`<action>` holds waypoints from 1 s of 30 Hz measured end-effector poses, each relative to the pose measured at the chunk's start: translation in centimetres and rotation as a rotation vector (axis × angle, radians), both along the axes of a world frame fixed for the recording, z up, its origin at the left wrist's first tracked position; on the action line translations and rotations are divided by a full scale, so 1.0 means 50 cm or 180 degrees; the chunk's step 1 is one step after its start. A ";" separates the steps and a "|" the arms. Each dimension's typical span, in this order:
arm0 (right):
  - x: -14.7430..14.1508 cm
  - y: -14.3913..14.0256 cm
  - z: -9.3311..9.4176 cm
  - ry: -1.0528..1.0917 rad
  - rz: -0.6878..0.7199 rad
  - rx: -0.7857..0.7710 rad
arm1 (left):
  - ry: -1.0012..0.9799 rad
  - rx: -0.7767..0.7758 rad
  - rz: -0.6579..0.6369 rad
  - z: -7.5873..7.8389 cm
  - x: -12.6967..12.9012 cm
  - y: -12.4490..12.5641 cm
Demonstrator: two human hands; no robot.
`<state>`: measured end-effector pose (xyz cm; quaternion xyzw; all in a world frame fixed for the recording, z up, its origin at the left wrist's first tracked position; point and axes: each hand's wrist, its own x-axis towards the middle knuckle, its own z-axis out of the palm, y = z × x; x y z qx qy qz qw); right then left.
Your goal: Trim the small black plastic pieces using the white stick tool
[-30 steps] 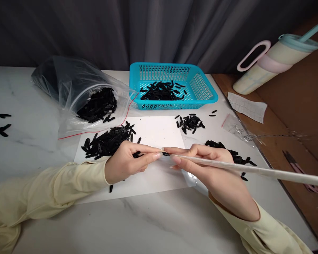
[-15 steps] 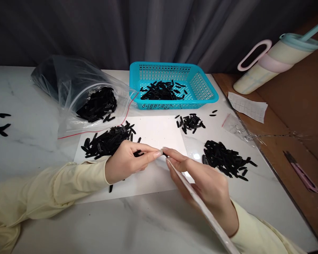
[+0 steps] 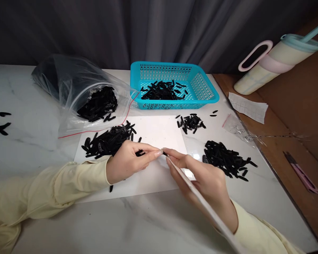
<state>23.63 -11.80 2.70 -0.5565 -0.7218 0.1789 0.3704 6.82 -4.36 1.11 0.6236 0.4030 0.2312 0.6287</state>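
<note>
Black clip (image 3: 164,153) sits at sheet (image 3: 159,134) centre, pinched between both hands' fingertips. Right hand (image 3: 201,180) also grips a white strip (image 3: 201,203) running toward 5 o'clock. Left hand (image 3: 127,160) holds more clips. Clip piles (image 3: 225,158) lie at 3 and 10 o'clock; basket (image 3: 201,88) at 12.

You see one head-worn view, close above your hands, facing forward and down across the table (image 3: 153,225) toward the curtain (image 3: 148,31)

Perforated turquoise plastic basket (image 3: 202,90) holds black plastic pieces (image 3: 161,90). White paper sheet (image 3: 159,130) on grey-veined white marble table (image 3: 37,148). Cream sleeves (image 3: 55,185). Clear bag's red seal strip (image 3: 95,131).
</note>
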 end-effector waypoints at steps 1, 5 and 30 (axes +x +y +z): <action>0.000 0.002 0.007 0.0163 -0.0094 -0.0202 | 0.0000 -0.0019 0.0011 0.000 0.000 0.000; 0.004 0.009 0.030 0.0615 -0.0401 -0.0822 | -0.0058 -0.0076 0.0031 -0.001 0.002 -0.001; 0.010 0.020 0.033 0.1637 -0.0391 -0.1348 | -0.0139 -0.0150 -0.0036 -0.002 -0.005 -0.005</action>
